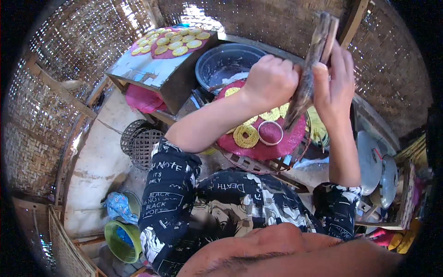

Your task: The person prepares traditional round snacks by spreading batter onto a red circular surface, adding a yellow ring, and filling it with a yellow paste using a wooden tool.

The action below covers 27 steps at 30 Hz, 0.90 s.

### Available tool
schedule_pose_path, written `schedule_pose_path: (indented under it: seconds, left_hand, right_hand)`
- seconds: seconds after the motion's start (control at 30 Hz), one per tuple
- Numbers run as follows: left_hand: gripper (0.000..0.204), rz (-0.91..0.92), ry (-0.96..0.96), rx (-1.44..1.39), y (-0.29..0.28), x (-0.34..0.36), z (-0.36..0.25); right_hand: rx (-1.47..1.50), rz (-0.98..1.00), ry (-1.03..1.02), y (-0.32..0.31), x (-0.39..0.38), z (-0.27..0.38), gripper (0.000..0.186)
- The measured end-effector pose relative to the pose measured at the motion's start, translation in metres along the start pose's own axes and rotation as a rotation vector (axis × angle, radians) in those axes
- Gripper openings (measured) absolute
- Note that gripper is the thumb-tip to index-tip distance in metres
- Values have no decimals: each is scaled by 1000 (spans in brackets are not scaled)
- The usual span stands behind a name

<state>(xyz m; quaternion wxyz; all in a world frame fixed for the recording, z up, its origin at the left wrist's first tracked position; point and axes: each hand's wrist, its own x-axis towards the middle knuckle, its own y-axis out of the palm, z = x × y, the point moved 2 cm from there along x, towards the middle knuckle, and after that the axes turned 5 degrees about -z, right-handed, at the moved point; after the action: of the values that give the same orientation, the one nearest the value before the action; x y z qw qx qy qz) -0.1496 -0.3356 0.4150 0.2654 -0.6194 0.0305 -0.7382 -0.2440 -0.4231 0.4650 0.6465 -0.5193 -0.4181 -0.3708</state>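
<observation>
My right hand (336,85) is wrapped round a long, dark wooden tool (310,69) made of two worn pieces, held tilted with its lower end over the pink sheet (290,144). My left hand (273,79) is closed in a fist, its knuckles right beside the wood; what it grips, if anything, is hidden. Below, the sheet lies on a woven tray (244,162). It bears several yellow lacy strand rings, one plainly seen dough ring (237,136) among them. Beside that ring rests a thin white ring mould (270,145). My left forearm hides part of the sheet.
Behind the tray stands a large dark basin (203,69) with pale residue. At the far left, a wooden box (143,69) bears more yellow discs (176,45) on pink sheets. Perforated dark trays (146,147) and a green bucket (131,247) are at left. Metal lids (388,180) stand right.
</observation>
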Motion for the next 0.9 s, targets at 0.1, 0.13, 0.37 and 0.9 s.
schedule_pose_path:
  seconds: [0.1,0.13,0.37,0.9]
  left_hand:
    - [10,148,-47,-49,-14,21,6]
    - [12,293,-84,-113,-19,25,8]
    - [14,1035,-39,-294,-57,-13,-11]
    - [28,-312,-540,-1882,-18,-42,15]
  right_hand:
    - [-158,-175,-276,-8,9,18,44]
    - [-180,-195,-352,-12,4,24,43]
    - [497,410,-179,-35,-52,38,42]
    - [1126,-737,622,-7,-71,-13,14]
